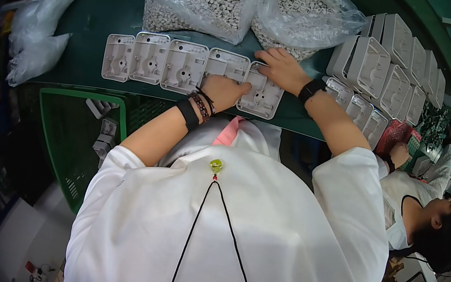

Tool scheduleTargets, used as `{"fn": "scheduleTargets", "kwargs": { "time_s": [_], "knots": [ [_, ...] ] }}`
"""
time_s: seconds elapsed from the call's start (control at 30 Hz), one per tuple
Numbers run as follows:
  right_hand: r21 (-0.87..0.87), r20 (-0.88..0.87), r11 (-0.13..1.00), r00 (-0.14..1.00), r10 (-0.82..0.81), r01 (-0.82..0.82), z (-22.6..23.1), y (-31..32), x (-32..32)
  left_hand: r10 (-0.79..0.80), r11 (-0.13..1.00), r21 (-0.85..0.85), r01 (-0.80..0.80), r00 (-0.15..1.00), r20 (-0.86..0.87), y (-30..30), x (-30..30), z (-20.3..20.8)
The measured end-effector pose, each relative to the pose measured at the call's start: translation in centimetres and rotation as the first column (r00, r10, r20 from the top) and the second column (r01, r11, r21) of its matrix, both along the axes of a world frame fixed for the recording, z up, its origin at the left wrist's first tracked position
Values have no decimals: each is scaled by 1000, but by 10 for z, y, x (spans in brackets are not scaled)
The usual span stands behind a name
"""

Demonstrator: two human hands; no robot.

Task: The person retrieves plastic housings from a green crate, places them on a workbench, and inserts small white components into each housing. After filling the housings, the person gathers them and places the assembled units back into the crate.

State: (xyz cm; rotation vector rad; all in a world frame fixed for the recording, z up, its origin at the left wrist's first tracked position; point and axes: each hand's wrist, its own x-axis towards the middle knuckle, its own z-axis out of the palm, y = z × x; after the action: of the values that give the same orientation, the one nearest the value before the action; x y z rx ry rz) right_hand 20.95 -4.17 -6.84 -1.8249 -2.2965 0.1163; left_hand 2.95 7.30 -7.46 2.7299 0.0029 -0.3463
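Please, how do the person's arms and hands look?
The left hand and right hand are ungloved; the white sleeves are short. On the left are a wide black band and dark beaded bracelets; on the right, a single black band.

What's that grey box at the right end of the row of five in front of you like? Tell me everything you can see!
The box is pale grey, looks like plastic, and has rounded corners and thin walls. Inside is a round part near the middle. It lies open side up on the green table, slightly askew. The right hand's fingers are at its top left corner; the left hand's thumb is at its left edge, though touching is hard to tell.
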Motion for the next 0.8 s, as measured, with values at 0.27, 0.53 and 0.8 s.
{"fn": "scheduleTargets", "kwargs": {
  "time_s": [0.27, 0.53, 0.8],
  "knots": [
    [-17, -495, 856, 740, -455, 516, 15, -9, -14, 300, 735, -613, -290, 950, -90, 19, -2, 4],
    [-51, -706, 744, 503, -498, 666, 63, 14, -106, 71, -89, -697, -712, 693, -717, 47, -7, 61],
    [-131, -748, 734, 420, -514, 666, 57, 25, -116, 12, -60, -713, -699, 713, -701, 47, -3, 62]
  ]
}}
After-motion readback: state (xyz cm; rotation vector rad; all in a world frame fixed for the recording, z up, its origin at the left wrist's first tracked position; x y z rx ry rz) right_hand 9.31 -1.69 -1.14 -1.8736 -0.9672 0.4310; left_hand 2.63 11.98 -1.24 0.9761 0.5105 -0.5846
